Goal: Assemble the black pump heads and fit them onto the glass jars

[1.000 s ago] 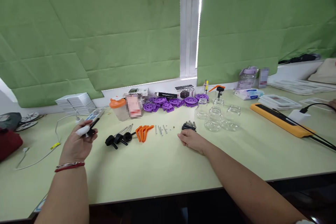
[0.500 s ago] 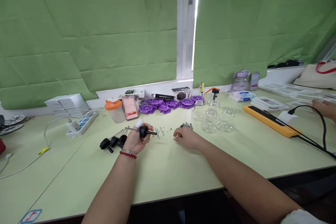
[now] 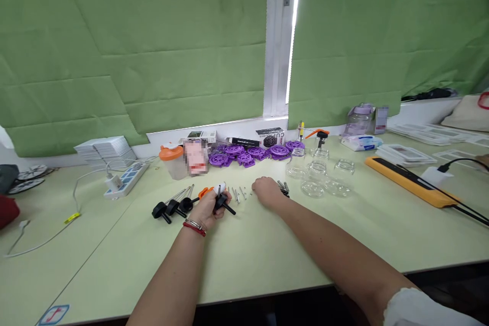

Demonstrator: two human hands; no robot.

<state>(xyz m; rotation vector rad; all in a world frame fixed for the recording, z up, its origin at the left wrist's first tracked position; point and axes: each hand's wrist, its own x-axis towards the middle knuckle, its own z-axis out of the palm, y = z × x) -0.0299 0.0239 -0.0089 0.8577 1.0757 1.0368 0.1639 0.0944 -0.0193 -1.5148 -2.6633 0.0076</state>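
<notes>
Stretching across the whole view, a pale green table (image 3: 267, 254) stood before green blinds (image 3: 153, 51). An orange-edged flat device (image 3: 408, 175) lay at the far right with a black cable (image 3: 464, 191) running off it. A white stack of cards (image 3: 105, 146) sat at the back left, with a power strip (image 3: 124, 181) near it. A heap of purple discs (image 3: 252, 153) lay along the back edge. Beside the heap stood a cup with an orange lid (image 3: 170, 160); what it held could not be told. Three clear glass jars (image 3: 324, 178) stood right of centre, open-topped and seemingly empty, and a fourth behind them carried a black pump top (image 3: 321, 136). A lilac bottle (image 3: 359, 118) stood further back, its contents unclear.

The left hand (image 3: 210, 208), a red band at its wrist, was curled round a black knob (image 3: 220, 201) with a stem, holding it just above the table near the middle. Three more black knobs with metal rods (image 3: 173, 206) lay just left of that hand. Orange clips (image 3: 204, 192) showed partly behind it. The right hand (image 3: 266, 192) rested knuckles-up on the table, fingers bent inward; whether it pinched anything could not be told. Small black springs (image 3: 283, 188) lay touching its far side, and thin metal pins (image 3: 240, 193) lay between the two hands.
</notes>
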